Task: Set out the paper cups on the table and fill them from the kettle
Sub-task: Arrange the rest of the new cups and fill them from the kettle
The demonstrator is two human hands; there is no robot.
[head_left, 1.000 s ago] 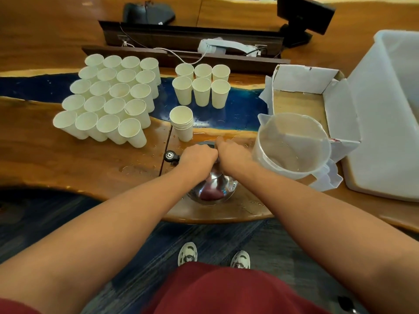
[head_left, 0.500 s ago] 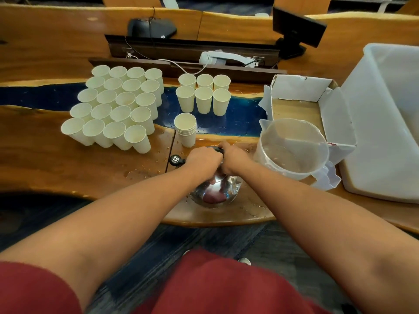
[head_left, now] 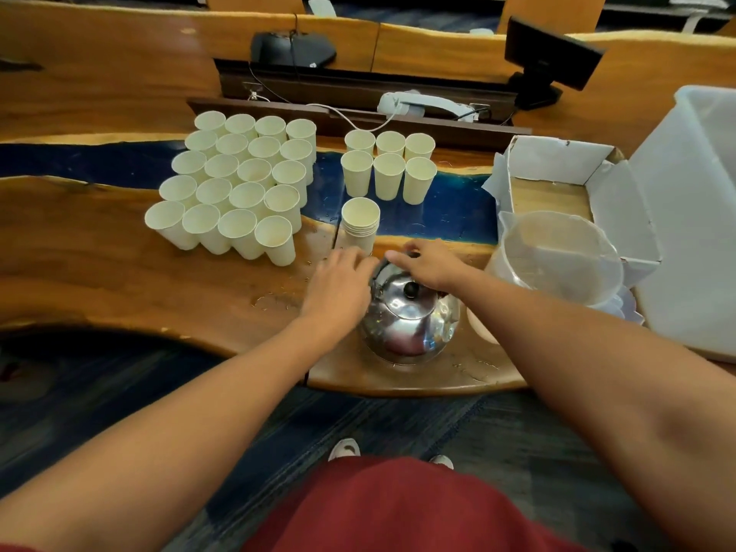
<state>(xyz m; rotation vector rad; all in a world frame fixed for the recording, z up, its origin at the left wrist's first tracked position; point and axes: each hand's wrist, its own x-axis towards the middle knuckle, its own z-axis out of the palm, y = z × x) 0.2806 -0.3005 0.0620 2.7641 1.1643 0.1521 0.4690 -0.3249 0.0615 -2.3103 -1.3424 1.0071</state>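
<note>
Head view: kettle (head_left: 410, 320) lid now visible.

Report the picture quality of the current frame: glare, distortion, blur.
Head view: strong wide-angle bending, the table edge and far desks curve; bright glare and reflections on the steel kettle; the paper cups are sharp; the clear jug looks hazy; no heavy motion blur on the left hand or right hand.

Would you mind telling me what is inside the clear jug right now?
The clear jug looks empty: its walls and bottom show through, with no liquid visible. A thin film of water could not be ruled out.
</note>
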